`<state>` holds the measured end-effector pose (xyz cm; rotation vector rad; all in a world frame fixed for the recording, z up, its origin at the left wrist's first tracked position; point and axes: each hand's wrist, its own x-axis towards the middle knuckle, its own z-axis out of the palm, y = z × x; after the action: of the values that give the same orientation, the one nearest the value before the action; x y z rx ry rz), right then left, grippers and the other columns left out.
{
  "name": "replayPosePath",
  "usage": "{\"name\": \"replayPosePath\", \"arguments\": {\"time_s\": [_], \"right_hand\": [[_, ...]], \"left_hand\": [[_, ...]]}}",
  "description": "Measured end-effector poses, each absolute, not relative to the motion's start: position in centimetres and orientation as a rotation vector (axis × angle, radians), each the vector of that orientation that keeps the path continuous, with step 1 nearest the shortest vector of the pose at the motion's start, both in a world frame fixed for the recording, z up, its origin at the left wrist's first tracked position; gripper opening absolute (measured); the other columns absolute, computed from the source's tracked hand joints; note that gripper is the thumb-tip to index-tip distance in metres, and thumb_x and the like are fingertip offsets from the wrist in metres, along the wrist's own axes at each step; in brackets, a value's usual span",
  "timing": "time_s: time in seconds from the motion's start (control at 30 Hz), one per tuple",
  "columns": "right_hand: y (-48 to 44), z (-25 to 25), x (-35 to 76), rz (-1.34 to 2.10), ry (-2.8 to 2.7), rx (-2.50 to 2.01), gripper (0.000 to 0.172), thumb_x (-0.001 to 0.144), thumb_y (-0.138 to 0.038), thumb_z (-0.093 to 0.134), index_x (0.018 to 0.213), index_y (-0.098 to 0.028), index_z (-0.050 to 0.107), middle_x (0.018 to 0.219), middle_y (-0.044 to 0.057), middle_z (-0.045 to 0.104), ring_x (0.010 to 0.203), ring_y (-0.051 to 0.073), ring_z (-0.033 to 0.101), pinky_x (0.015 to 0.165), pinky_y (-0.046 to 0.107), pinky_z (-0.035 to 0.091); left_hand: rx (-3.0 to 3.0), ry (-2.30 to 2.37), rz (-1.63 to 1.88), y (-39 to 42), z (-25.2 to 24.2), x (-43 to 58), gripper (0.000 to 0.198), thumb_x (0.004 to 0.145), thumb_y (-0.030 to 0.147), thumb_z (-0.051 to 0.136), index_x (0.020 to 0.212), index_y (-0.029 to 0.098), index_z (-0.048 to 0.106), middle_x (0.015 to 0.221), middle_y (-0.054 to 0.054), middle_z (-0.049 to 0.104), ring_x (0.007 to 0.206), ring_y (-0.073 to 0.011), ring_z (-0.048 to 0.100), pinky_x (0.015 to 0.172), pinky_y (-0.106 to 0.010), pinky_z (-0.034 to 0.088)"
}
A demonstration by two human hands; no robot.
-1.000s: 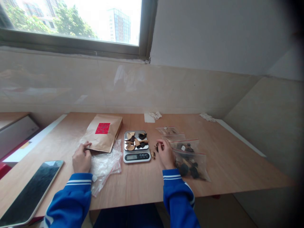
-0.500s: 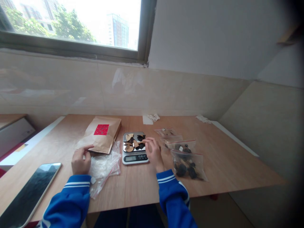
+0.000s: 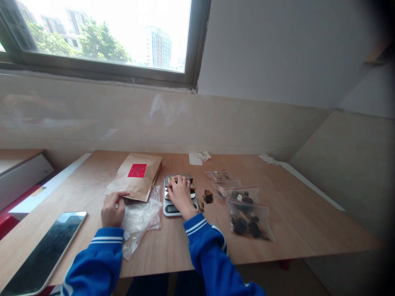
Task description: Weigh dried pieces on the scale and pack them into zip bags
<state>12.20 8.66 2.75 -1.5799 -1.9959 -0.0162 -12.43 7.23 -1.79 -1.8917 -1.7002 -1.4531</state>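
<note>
From the head view, the right hand (image 3: 180, 195) sits over the pan of a digital scale (image 3: 171, 209), fingers curled down onto dried pieces (image 3: 191, 183). The hand hides most of them, so whether it grips any cannot be told. The left hand (image 3: 112, 211) is half-curled at the lower edge of a kraft bag (image 3: 137, 179) with a red label; whether it pinches that edge cannot be told either. A crumpled plastic bag (image 3: 140, 220) lies just beside it. Two loose pieces (image 3: 208, 196) rest on the surface (image 3: 286, 213) right of the scale, near three zip bags (image 3: 248, 220). A phone (image 3: 43, 250) lies at near left. Fingers held low over the pan seem right for brittle pieces, limiting spills.
</note>
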Motion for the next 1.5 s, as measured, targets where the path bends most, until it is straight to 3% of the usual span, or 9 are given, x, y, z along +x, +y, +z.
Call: {"name": "replayPosePath", "arguments": {"time_s": [0.33, 0.47, 0.6, 0.8, 1.0, 1.27, 1.5], "right_hand": [[8.2, 4.3, 15.5, 0.415, -1.643, -1.382, 0.011, 0.081, -0.030, 0.059, 0.082, -0.024, 0.068, 0.094, 0.004, 0.063, 0.091, 0.022, 0.054, 0.085, 0.039, 0.039], [8.7, 3.7, 20.4, 0.319, -1.516, -1.288, 0.016, 0.083, -0.031, 0.055, 0.086, -0.020, 0.066, 0.086, 0.005, 0.064, 0.081, 0.019, 0.056, 0.078, 0.033, 0.043], [9.0, 1.9, 24.7, 0.093, -1.462, -1.490, 0.017, 0.082, -0.026, 0.052, 0.083, -0.017, 0.066, 0.086, 0.008, 0.064, 0.084, 0.022, 0.055, 0.081, 0.038, 0.042], [7.6, -0.3, 26.3, 0.034, -1.537, -1.522, 0.031, 0.084, -0.023, 0.046, 0.111, -0.018, 0.062, 0.101, 0.011, 0.061, 0.093, 0.024, 0.055, 0.085, 0.042, 0.042], [4.9, -2.0, 25.9, 0.184, -1.658, -1.437, 0.024, 0.087, -0.024, 0.044, 0.101, -0.021, 0.064, 0.098, 0.008, 0.059, 0.096, 0.022, 0.055, 0.087, 0.039, 0.045], [2.2, -3.1, 24.6, 0.116, -1.900, -1.544, 0.028, 0.082, -0.029, 0.056, 0.111, -0.030, 0.060, 0.111, 0.008, 0.053, 0.104, 0.026, 0.050, 0.089, 0.045, 0.044], [2.5, -4.3, 25.4, 0.031, -1.865, -1.565, 0.029, 0.086, -0.020, 0.046, 0.109, -0.026, 0.063, 0.101, 0.008, 0.058, 0.094, 0.024, 0.055, 0.084, 0.043, 0.046]], "left_hand": [[-1.911, -1.787, -1.448, 6.9, -1.5, -12.1, 0.022, 0.077, 0.011, 0.044, 0.078, 0.020, 0.065, 0.081, -0.004, 0.063, 0.079, -0.0179, 0.056, 0.070, -0.028, 0.045], [-1.910, -1.812, -1.457, 6.8, -1.4, -12.0, 0.023, 0.075, 0.011, 0.045, 0.077, 0.021, 0.065, 0.080, -0.004, 0.063, 0.078, -0.0174, 0.056, 0.065, -0.027, 0.044], [-1.928, -1.791, -1.444, 6.9, -1.6, -12.2, 0.023, 0.076, 0.012, 0.045, 0.076, 0.021, 0.066, 0.080, -0.003, 0.064, 0.080, -0.0176, 0.056, 0.064, -0.027, 0.044], [-1.934, -1.766, -1.446, 7.0, -1.7, -12.1, 0.023, 0.077, 0.012, 0.044, 0.072, 0.021, 0.065, 0.080, -0.003, 0.064, 0.082, -0.0181, 0.057, 0.075, -0.030, 0.045], [-1.917, -1.780, -1.460, 6.9, -1.7, -12.1, 0.023, 0.077, 0.011, 0.045, 0.071, 0.021, 0.065, 0.079, -0.003, 0.064, 0.083, -0.0182, 0.058, 0.077, -0.030, 0.044], [-1.936, -1.806, -1.450, 6.9, -1.8, -12.2, 0.023, 0.077, 0.012, 0.045, 0.070, 0.021, 0.066, 0.077, -0.003, 0.065, 0.083, -0.0182, 0.057, 0.074, -0.030, 0.044], [-1.947, -1.801, -1.449, 6.8, -1.8, -12.2, 0.022, 0.077, 0.013, 0.046, 0.068, 0.021, 0.064, 0.078, -0.002, 0.066, 0.083, -0.0180, 0.057, 0.077, -0.030, 0.044]]}}
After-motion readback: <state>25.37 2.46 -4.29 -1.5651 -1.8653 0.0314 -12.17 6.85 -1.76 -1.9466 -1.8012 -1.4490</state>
